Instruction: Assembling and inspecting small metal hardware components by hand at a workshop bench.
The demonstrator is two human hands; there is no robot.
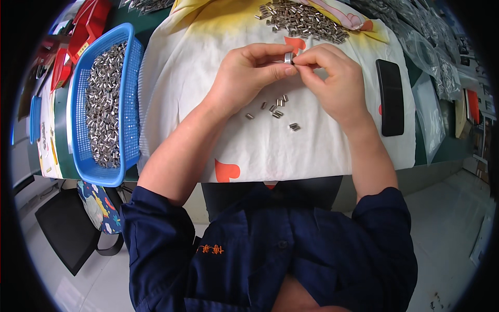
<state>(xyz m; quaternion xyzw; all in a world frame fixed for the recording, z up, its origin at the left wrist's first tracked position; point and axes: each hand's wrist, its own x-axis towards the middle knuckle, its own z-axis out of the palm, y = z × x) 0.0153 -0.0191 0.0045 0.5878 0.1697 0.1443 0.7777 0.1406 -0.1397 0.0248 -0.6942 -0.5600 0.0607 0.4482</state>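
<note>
Both hands meet above the cloth-covered counter [182, 78]: the left hand [249, 73] and right hand [332, 78] each pinch the same small metal ring [288, 57] between thumb and fingertips. It looks light, rigid and smooth, likely slippery, best gripped by its rim. Its axis seems to run roughly left to right. Loose short metal pins [275, 110] lie on the cloth just below the hands.

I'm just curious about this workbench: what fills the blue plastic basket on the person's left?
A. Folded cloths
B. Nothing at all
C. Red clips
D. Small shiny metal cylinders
D: the blue basket is heaped with small silvery metal cylinders, like the loose ones lying on the white cloth under the hands.
</note>
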